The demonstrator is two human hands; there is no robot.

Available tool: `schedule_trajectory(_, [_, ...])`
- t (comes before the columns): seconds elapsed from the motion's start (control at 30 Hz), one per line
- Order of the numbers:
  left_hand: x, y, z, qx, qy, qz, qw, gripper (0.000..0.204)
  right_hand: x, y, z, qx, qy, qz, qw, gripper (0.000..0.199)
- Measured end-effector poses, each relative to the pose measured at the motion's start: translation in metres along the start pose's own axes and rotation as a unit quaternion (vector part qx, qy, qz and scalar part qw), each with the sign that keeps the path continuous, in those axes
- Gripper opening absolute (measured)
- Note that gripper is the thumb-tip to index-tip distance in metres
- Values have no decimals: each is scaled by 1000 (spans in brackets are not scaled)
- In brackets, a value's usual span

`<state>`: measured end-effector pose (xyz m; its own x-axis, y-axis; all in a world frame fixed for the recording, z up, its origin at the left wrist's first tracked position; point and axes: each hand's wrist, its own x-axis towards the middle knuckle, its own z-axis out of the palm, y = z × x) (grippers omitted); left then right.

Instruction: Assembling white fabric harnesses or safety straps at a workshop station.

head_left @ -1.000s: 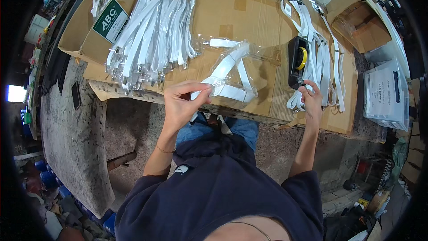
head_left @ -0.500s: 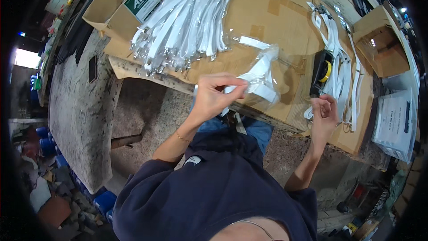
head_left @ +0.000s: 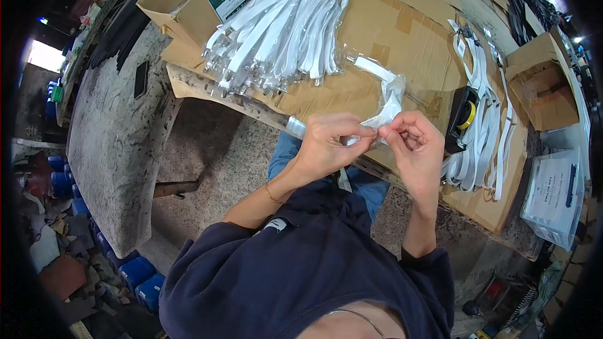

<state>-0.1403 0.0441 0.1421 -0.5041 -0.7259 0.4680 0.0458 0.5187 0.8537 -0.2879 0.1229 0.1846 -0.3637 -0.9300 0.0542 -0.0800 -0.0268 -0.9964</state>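
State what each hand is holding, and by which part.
The left hand pinches the bagged white strap at its side nearest the body. The right hand meets it there, fingertips together; what those grip cannot be told.

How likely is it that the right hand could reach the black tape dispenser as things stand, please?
Probably yes: the tape dispenser stands close to the right hand, on its right, with nothing visible between them; the hand's fingers, though, seem busy at the bagged white strap.
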Motion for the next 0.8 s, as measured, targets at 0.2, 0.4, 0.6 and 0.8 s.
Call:
schedule_trajectory(0.2, [-1, 1, 2, -1, 8, 6, 1000, 8, -2, 0, 1, -30, 5, 3, 1000, 3])
schedule_trajectory(0.4, [-2, 2, -1, -7, 7, -16, 1000, 8, -4, -2, 2, -56, 0, 24, 998, 11])
schedule_trajectory(0.6, [-1, 1, -3, 9, 11, 10, 1000, 9, -1, 3, 3, -91, 0, -1, 996, 14])
schedule_trajectory(0.8, [-4, 0, -4, 51, 1, 40, 998, 11, -2, 6, 3, -149, -11, -8, 989, 17])
